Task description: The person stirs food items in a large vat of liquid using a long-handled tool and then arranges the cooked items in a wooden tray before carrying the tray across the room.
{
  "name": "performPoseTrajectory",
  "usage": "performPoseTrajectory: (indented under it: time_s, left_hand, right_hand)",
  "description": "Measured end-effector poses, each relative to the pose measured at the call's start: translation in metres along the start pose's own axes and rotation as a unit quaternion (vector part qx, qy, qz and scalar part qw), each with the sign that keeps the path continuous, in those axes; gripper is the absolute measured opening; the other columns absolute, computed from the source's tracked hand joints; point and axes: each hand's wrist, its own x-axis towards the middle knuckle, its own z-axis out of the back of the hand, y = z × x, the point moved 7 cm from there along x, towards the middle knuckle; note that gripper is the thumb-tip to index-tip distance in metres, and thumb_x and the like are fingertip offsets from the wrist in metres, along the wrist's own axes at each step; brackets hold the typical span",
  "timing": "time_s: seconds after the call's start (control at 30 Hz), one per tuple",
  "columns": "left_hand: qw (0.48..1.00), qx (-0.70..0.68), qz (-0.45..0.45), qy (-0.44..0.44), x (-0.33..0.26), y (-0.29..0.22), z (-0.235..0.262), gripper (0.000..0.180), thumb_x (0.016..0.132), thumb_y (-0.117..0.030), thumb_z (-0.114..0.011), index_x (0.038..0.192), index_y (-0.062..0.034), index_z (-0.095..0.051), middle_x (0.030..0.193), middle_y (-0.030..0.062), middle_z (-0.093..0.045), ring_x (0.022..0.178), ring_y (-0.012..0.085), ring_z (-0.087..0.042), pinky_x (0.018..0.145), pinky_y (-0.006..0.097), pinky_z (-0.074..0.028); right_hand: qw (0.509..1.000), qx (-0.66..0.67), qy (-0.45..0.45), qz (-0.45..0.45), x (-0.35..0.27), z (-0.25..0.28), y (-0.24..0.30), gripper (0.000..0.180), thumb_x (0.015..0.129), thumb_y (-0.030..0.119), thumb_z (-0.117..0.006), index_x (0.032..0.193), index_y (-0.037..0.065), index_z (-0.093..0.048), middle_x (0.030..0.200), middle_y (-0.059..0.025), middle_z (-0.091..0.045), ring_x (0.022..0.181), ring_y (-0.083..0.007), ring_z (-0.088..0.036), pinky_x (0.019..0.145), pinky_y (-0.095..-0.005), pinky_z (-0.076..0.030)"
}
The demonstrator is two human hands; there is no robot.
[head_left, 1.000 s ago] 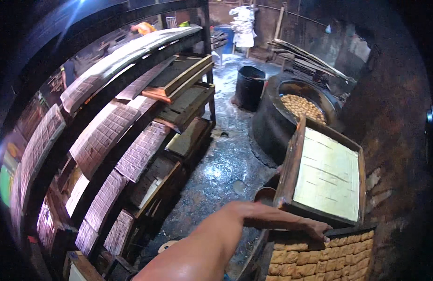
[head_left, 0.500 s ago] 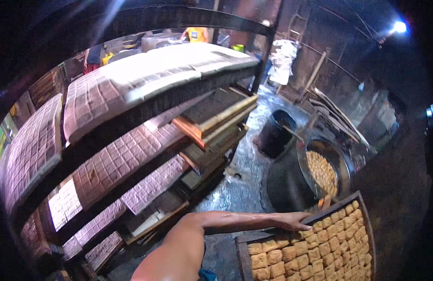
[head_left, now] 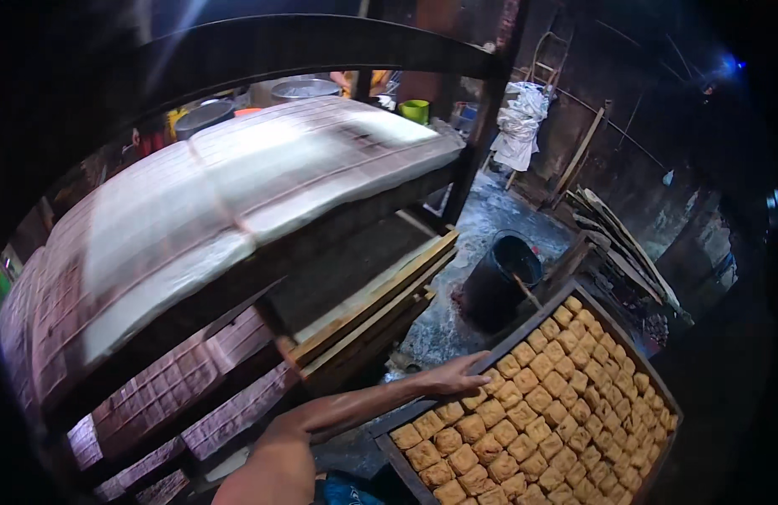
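Note:
My left hand (head_left: 456,376) grips the upper-left rim of a wide, shallow wooden tray (head_left: 403,463), its fingers over the edge. Rows of golden-brown fried cubes (head_left: 523,415), which look like tofu, fill the tray. It is tilted across the lower right of the view, and its lowest part runs out of the picture. My right hand is out of view.
On the left, a dark rack bears large white slabs (head_left: 187,227) scored in squares. Wooden frames (head_left: 376,295) stick out of its lower shelves. Beyond the tray stands a dark bucket (head_left: 498,282) on wet floor. White sacks (head_left: 521,124) and planks (head_left: 629,244) lean by the wall.
The tray has come further left and up in view, showing more of its cubes and hiding the big pot of pale pieces. The rack looks closer. My left hand keeps hold of the rim.

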Motion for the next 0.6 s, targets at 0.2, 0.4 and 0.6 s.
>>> performPoseTrajectory:
  time_s: [0.2,0.4,0.6]
  left_hand:
    - [0.986,0.105,0.009,-0.128,0.204,0.033,0.103,0.073,0.083,-0.036,-0.058,0.134,0.0034,-0.023,0.134,0.0219,-0.034,0.124,0.0258,-0.032,0.100,0.035,-0.028]
    - [0.991,0.057,-0.048,-0.110,0.261,-0.036,0.055,0.065,0.085,-0.031,-0.058,0.133,0.0004,-0.028,0.126,0.0145,-0.043,0.114,0.0193,-0.041,0.094,0.032,-0.035]
    - [0.990,0.038,0.032,-0.130,0.318,-0.028,0.018,0.068,0.085,-0.028,-0.058,0.135,-0.0001,-0.022,0.128,0.0140,-0.042,0.114,0.0189,-0.042,0.092,0.032,-0.038]
  right_hand:
    - [0.999,0.014,-0.040,-0.004,0.191,0.055,-0.016,0.066,0.082,0.048,-0.051,0.125,0.000,-0.039,0.112,-0.0167,-0.051,0.104,-0.0284,-0.048,0.090,-0.0375,-0.038]
    - [0.994,0.064,-0.088,-0.026,0.230,0.141,-0.080,0.068,0.082,0.050,-0.051,0.126,0.000,-0.039,0.113,-0.0168,-0.051,0.104,-0.0282,-0.048,0.090,-0.0372,-0.038]
    - [0.990,0.087,-0.102,-0.036,0.275,0.184,-0.138,0.070,0.081,0.052,-0.051,0.126,0.000,-0.038,0.113,-0.0170,-0.051,0.104,-0.0281,-0.048,0.090,-0.0369,-0.038]
